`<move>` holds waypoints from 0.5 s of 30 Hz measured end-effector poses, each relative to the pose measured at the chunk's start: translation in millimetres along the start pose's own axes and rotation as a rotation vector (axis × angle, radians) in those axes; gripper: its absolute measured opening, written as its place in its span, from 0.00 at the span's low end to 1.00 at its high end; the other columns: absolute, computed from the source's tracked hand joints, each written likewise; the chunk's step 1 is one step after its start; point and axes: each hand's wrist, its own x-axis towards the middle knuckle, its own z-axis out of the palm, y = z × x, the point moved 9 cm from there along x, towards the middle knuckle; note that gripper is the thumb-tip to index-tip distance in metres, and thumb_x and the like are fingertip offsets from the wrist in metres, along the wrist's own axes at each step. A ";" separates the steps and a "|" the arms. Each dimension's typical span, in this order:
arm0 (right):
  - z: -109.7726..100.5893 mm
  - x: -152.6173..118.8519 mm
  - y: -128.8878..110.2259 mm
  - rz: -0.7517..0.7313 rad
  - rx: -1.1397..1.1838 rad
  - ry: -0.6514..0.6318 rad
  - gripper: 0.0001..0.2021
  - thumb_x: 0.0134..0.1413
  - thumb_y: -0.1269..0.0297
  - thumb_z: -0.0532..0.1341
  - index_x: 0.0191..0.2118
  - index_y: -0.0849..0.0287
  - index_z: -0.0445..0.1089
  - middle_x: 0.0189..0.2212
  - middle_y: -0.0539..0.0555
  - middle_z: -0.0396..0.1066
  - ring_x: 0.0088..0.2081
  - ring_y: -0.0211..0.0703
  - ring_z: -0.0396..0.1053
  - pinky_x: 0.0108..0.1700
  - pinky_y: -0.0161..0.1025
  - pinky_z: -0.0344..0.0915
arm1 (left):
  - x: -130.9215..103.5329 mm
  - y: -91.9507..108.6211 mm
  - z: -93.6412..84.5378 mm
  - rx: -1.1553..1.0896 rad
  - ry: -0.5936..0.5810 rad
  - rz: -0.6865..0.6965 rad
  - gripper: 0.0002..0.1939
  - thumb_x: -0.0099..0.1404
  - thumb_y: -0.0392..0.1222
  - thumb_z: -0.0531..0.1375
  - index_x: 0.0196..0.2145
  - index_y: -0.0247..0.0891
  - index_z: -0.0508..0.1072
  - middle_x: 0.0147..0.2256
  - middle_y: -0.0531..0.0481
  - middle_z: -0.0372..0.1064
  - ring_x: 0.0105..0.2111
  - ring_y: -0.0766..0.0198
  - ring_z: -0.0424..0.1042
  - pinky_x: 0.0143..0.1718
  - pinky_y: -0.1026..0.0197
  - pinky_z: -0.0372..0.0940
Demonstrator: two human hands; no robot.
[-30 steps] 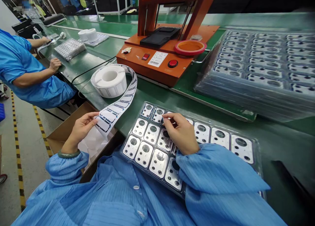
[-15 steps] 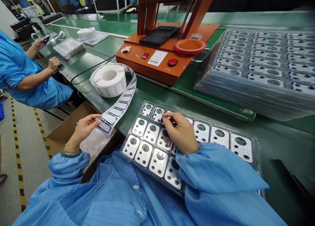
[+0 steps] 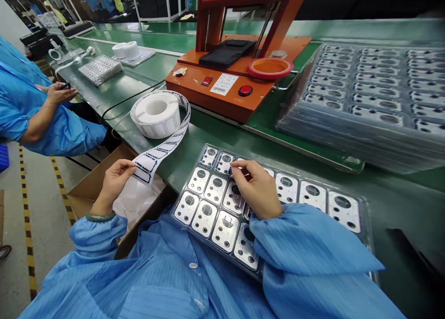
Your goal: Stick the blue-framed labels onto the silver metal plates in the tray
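Between thumb and fingers, my left hand (image 3: 116,182) pinches the free end of a white strip (image 3: 160,153) with dark outlined shapes, which unwinds from a roll (image 3: 156,113) on the green bench. My right hand (image 3: 257,187) is closed in a pinch over the clear tray (image 3: 190,235), its fingertips at the right edge of a silver plate (image 3: 225,163) in the back row. Anything between those fingertips is too small to make out. Silver plates with round holes fill the visible pockets; my hand and sleeve hide some. Dark outlines show on the two plates at the back left.
Behind the tray stands an orange press (image 3: 222,89) with a red tape ring (image 3: 270,68) on it. Stacked trays (image 3: 365,119) rise at the right. A cardboard box (image 3: 93,182) with white paper sits below the bench edge. At left, a person (image 3: 41,105) in blue sits.
My left hand has moved slightly left with the strip's end. My right hand keeps its place at the same plate. The person at left has brought both hands together around a small dark object.
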 end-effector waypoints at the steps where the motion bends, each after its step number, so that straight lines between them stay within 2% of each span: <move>1: -0.1 0.1 0.4 0.000 -0.001 0.001 0.08 0.55 0.63 0.55 0.36 0.56 0.70 0.34 0.53 0.71 0.32 0.43 0.70 0.36 0.42 0.64 | 0.3 2.2 0.4 -0.017 -0.012 0.019 0.09 0.52 0.41 0.67 0.32 0.37 0.75 0.34 0.51 0.71 0.35 0.66 0.70 0.39 0.64 0.67; 5: -0.2 0.5 0.8 -0.003 0.003 0.004 0.08 0.55 0.63 0.55 0.36 0.57 0.70 0.34 0.53 0.71 0.31 0.42 0.70 0.36 0.41 0.64 | 1.1 20.1 -4.3 -0.207 -0.018 0.104 0.08 0.52 0.39 0.68 0.29 0.39 0.73 0.45 0.49 0.70 0.48 0.60 0.69 0.51 0.57 0.65; 7: -0.2 0.6 0.3 -0.008 0.004 0.006 0.08 0.55 0.63 0.55 0.36 0.57 0.70 0.34 0.53 0.71 0.30 0.42 0.69 0.35 0.41 0.64 | 1.5 28.0 -14.4 -0.385 0.013 0.112 0.08 0.53 0.40 0.68 0.30 0.42 0.73 0.49 0.53 0.70 0.54 0.58 0.65 0.54 0.52 0.62; 11: 0.4 0.6 -0.3 -0.007 0.012 0.004 0.08 0.55 0.63 0.55 0.36 0.57 0.70 0.35 0.53 0.71 0.30 0.42 0.69 0.35 0.42 0.64 | 2.2 34.1 -47.9 -0.686 0.108 0.125 0.04 0.58 0.43 0.65 0.31 0.53 0.73 0.42 0.70 0.74 0.59 0.60 0.60 0.56 0.43 0.60; 15: 1.6 0.5 -0.9 -0.012 0.017 -0.001 0.08 0.55 0.63 0.55 0.36 0.57 0.70 0.34 0.53 0.70 0.30 0.42 0.70 0.36 0.42 0.64 | 4.6 20.1 -88.9 -0.822 0.237 0.101 0.07 0.60 0.40 0.62 0.30 0.55 0.72 0.35 0.76 0.74 0.59 0.68 0.58 0.59 0.43 0.57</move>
